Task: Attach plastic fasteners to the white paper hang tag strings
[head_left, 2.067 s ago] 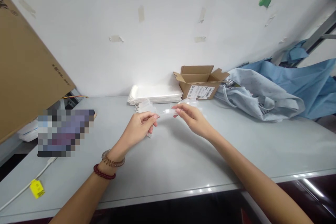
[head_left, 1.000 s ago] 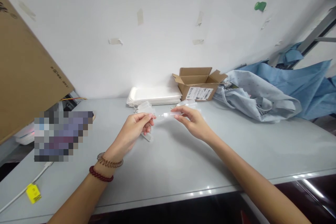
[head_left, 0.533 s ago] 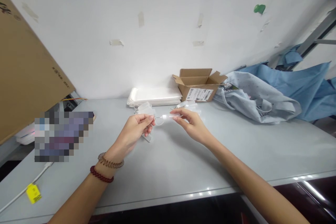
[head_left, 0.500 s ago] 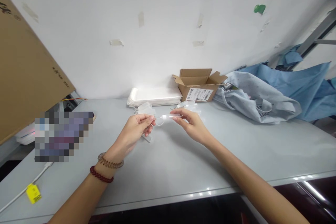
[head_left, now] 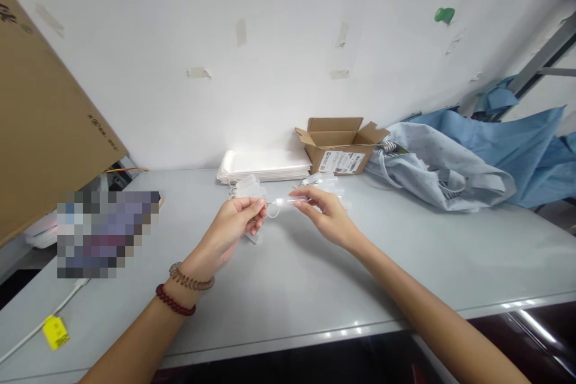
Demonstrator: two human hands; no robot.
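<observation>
Between my hands, just above the table, lies a small clear plastic tube [head_left: 290, 199] with a white cap at its left end and a thin white loop below. My right hand [head_left: 326, 210] pinches the tube's right end between thumb and fingers. My left hand [head_left: 240, 219] is closed in a pinch at the capped end, on what looks like a thin wire or needle; its exact shape is too small to tell. Several similar clear plastic pieces [head_left: 247, 183] lie behind my left hand, and more capped tubes [head_left: 321, 179] lie behind my right hand.
A stack of white envelopes or sheets [head_left: 267, 165] sits against the wall beside an open cardboard box [head_left: 344, 153]. A light blue cloth bag [head_left: 441, 168] lies at the right. At the left are a blurred-out object [head_left: 108, 234], a cable with a yellow tag [head_left: 56, 332] and a large cardboard sheet [head_left: 45, 114].
Both hands stay at nearly the same place with the tube between them. The tube and the right fingertips have shifted very slightly left.
</observation>
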